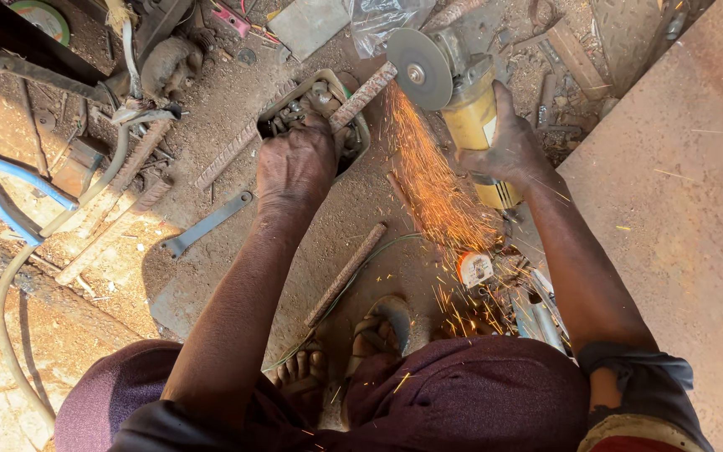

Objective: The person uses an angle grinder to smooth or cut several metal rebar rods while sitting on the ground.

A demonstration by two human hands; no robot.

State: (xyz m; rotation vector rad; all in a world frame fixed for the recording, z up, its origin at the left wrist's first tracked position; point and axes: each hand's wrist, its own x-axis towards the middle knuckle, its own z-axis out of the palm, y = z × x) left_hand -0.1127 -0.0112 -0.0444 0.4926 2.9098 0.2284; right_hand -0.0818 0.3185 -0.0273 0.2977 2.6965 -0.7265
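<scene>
Sparks (pixel 437 188) fly toward your knees as your left hand (pixel 296 163), fingers wrapped tight, pins a ribbed steel bar (pixel 363 96) running up and rightward; your right hand (pixel 508 146) clenches the yellow angle grinder (pixel 470 109), disc (pixel 419 57) biting the bar's far end.

This is a rough metalworking workshop, most likely open to the air, with the work done directly on the ground. The dirt floor (pixel 211 109) is covered with rust-coloured dust and scrap. Pieces of ribbed steel rebar (pixel 346 274) lie around, and a flat metal bar (pixel 208 223) lies beside them. A yellow angle grinder (pixel 462 100) throws orange sparks (pixel 433 188) over the ground. A large rusty steel sheet (pixel 679 192) fills the right side. Blue-handled pliers (pixel 10 192) and a grey hose (pixel 10 293) lie at the left.
</scene>
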